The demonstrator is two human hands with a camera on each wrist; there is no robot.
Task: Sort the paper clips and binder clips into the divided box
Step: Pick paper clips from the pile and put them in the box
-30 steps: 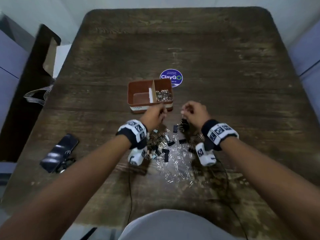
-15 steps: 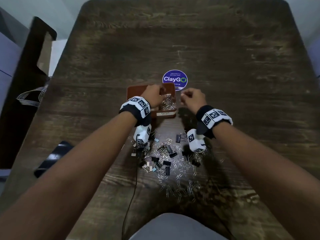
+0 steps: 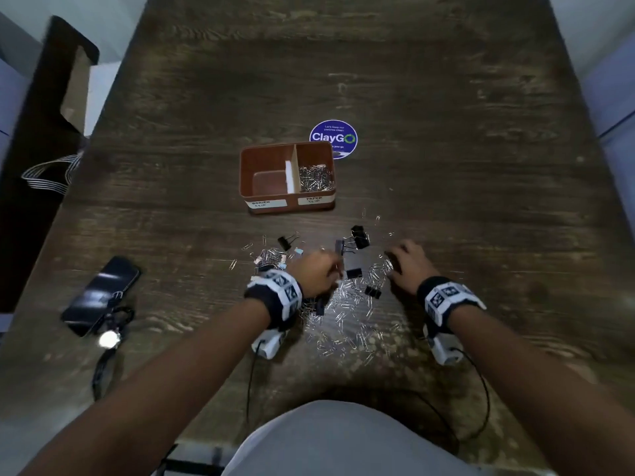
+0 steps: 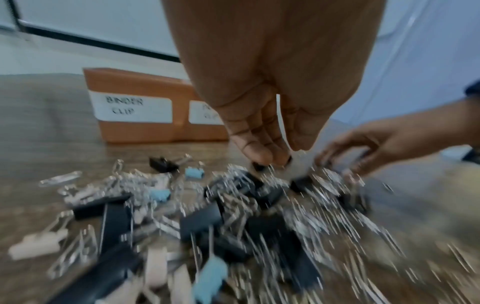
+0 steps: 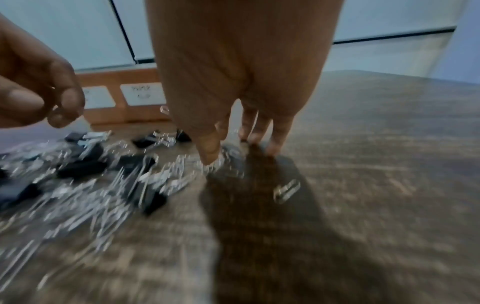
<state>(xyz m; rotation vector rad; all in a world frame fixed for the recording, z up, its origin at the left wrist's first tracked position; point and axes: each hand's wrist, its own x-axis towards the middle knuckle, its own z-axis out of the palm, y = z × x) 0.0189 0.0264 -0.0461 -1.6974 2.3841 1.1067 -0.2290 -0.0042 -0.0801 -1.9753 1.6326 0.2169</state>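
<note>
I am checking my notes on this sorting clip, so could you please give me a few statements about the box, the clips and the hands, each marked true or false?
1. The right compartment of the divided box, labelled paper clip, holds silver paper clips. True.
2. The left compartment, labelled binder clip, is full of black binder clips. False: it looks empty.
3. The black binder clips lie on the wooden table between the box and the person. True.
4. The left hand rests inside the box. False: it is over the loose clips.
5. A dark phone lies left of the loose clips. True.
</note>
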